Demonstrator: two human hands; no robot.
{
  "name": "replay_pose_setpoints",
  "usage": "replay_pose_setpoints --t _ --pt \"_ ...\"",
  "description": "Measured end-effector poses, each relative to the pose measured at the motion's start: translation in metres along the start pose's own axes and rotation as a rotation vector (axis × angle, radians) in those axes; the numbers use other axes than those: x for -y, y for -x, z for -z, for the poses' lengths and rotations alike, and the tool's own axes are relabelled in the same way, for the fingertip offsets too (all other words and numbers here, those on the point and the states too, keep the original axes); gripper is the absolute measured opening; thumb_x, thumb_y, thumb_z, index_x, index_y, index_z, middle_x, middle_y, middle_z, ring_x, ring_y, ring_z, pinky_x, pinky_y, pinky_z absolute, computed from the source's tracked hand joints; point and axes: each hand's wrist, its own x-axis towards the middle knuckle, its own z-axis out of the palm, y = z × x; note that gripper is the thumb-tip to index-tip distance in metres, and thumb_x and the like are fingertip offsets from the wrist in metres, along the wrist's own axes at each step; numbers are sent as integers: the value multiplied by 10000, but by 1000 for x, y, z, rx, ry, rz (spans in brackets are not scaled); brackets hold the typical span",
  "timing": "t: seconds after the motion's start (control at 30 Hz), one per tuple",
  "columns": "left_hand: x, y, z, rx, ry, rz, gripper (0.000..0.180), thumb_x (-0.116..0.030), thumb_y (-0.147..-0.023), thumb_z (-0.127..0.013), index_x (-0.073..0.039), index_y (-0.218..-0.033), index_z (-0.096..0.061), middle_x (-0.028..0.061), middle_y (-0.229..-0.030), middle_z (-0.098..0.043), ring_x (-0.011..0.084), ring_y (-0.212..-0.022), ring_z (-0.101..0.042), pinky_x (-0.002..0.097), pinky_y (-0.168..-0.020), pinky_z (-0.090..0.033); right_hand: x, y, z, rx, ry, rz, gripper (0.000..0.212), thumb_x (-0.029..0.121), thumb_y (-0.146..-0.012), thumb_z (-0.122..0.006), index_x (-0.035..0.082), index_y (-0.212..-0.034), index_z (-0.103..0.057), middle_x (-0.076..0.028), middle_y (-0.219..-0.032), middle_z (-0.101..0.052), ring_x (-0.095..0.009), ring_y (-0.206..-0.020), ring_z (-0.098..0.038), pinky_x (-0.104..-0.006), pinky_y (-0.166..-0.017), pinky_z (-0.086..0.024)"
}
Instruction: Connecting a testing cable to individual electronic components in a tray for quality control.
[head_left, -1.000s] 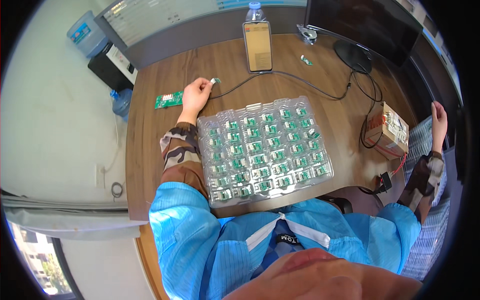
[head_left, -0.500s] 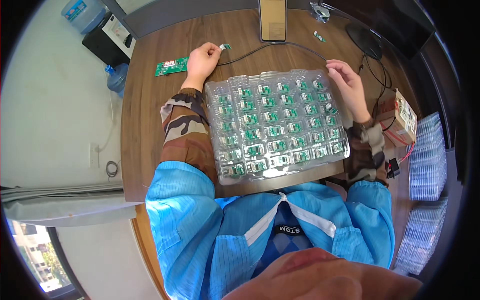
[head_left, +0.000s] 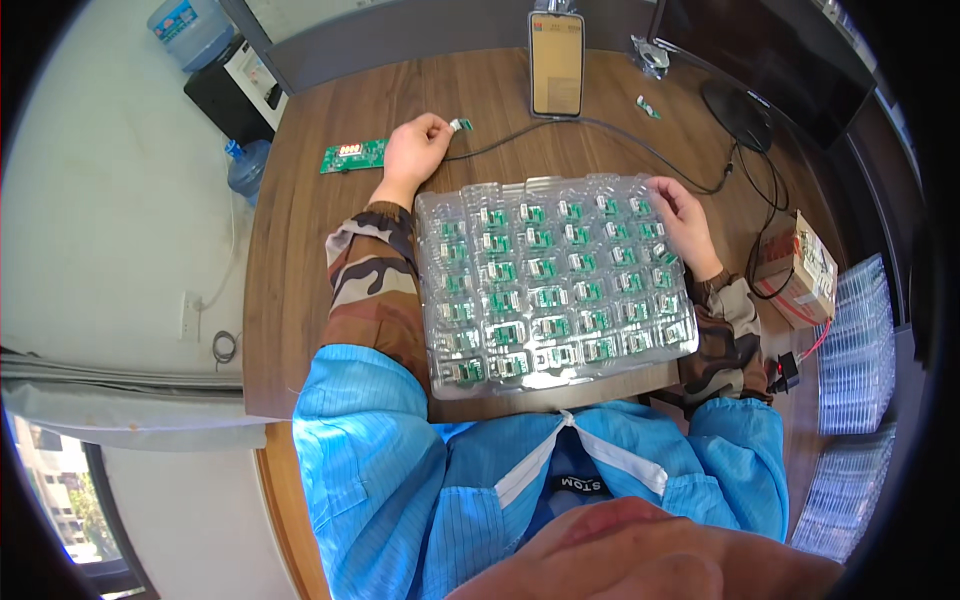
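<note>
My left hand point(head_left: 416, 150) pinches a small green circuit board with a white part point(head_left: 461, 125) between thumb and fingertips. Beside that wrist, a longer green circuit board point(head_left: 353, 157) with a lit red digit display lies on the desk, partly hidden by my hand. My right hand point(head_left: 684, 222) has its fingers bent round the far right corner of a clear plastic tray point(head_left: 520, 188); its fingertips are partly hidden. Rows of pockets in the tray hold several small green boards point(head_left: 541, 267) with silver and white parts. One board point(head_left: 664, 255) near the right edge sits askew.
A phone point(head_left: 556, 65) stands upright at the back of the desk. A black cable point(head_left: 625, 130) runs behind the tray towards a monitor point(head_left: 768, 60). Another small board point(head_left: 647, 107) lies back right. A cardboard box point(head_left: 798, 268) and stacked clear trays point(head_left: 855, 350) are at the right.
My right hand has come down nearer, from above the tray's far right corner onto it. My left hand still holds the small board. The whole view has shifted slightly.
</note>
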Motion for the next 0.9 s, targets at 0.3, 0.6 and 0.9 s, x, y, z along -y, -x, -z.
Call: replay_pose_setpoints --t 0.3,0.6,0.9 --pt "0 -2 -2 7 20 -2 148 -188 -777 -555 -47 -763 -598 -9 -606 -558 109 -526 -465 226 -512 -375 3 -1 3 13 29 -5 185 53 -841 -468 0 -1008 -531 -15 -884 -560 -71 -733 -477 -169 -660 -386" --pt "-2 -4 -1 12 9 -5 133 -172 -775 -558 -47 -766 -600 -10 -607 -560 103 -525 -466 219 -516 -381 -8 -4 1 -29 30 92 190 13 -827 -450 5 -1001 -528 -20 -917 -558 -80 -750 -476 -173 -665 -381" --pt "-2 -4 -1 18 -6 -28 123 -162 -775 -563 -45 -773 -601 -9 -606 -558 96 -528 -467 209 -513 -377 -7 -1 2 -69 171 193 192 -18 -801 -450 12 -972 -530 -28 -892 -553 -108 -732 -479 -194 -647 -384"
